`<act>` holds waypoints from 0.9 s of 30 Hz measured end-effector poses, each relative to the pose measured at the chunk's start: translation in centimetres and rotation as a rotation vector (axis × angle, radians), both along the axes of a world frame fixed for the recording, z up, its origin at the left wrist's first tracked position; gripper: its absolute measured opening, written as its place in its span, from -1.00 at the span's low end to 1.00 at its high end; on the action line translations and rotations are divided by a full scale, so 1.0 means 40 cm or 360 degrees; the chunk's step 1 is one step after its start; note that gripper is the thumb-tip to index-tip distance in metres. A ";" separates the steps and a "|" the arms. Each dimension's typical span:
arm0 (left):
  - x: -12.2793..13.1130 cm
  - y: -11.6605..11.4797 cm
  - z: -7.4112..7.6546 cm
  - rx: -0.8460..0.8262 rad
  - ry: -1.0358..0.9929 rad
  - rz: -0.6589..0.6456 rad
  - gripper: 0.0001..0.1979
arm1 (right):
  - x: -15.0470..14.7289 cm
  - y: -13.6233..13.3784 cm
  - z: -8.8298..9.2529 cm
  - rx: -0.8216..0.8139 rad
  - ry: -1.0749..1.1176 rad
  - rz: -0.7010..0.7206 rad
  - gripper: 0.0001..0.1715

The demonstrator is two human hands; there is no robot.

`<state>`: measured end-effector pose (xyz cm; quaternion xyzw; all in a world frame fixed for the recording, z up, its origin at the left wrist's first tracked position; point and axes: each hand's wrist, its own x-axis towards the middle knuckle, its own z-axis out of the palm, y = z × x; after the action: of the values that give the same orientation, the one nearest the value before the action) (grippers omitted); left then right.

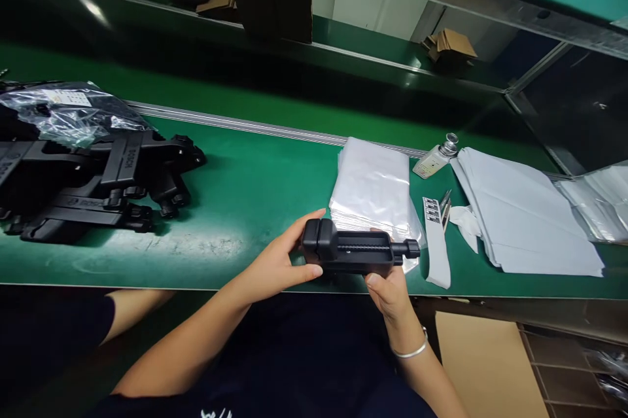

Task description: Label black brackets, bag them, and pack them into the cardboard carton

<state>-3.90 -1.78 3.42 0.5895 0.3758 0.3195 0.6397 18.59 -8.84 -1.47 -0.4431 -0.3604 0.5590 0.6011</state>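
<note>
A black screw clamp (pixel 360 251) with a threaded rod along its open slot and a knob at its right end is held level at the table's front edge. My left hand (pixel 282 261) grips its block-shaped left end, index finger above and thumb below. On the right part of the body, my right hand (pixel 390 290) has its thumb along the near side; its other fingers are mostly hidden behind the clamp. Just beyond lies a stack of clear plastic bags (pixel 373 186). Similar black clamps (pixel 122 176) are piled at the left.
Right of the bags are a strip of white labels (pixel 436 248), tweezers (pixel 445 209), a small bottle with a metal top (pixel 436 157) and white sheets (pixel 524 215). A clear plastic bag (pixel 73 110) lies behind the clamp pile. Another person's arm (pixel 135 313) shows at lower left.
</note>
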 end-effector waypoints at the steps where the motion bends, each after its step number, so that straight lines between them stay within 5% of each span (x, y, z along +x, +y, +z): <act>1: -0.004 -0.008 0.001 -0.0005 -0.0032 0.0002 -0.17 | -0.005 -0.009 0.009 -0.0007 -0.0010 -0.0001 -0.12; 9: -0.016 -0.063 -0.002 -0.0382 -0.0531 0.0083 -0.03 | -0.023 -0.091 0.053 0.0057 -0.0061 0.0004 -0.17; 18: -0.011 -0.136 -0.034 -0.1267 -0.0825 0.0166 -0.75 | -0.031 -0.116 0.059 0.0106 -0.0349 -0.0151 -0.48; 27: -0.017 -0.168 -0.027 -0.1590 -0.0895 0.0103 -0.62 | -0.057 -0.126 0.091 0.0134 -0.0379 -0.0119 -0.48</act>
<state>-4.57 -8.50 2.35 0.0961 0.3144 0.2670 0.9059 16.32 -13.87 2.17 -0.4938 -0.4355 0.4640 0.5927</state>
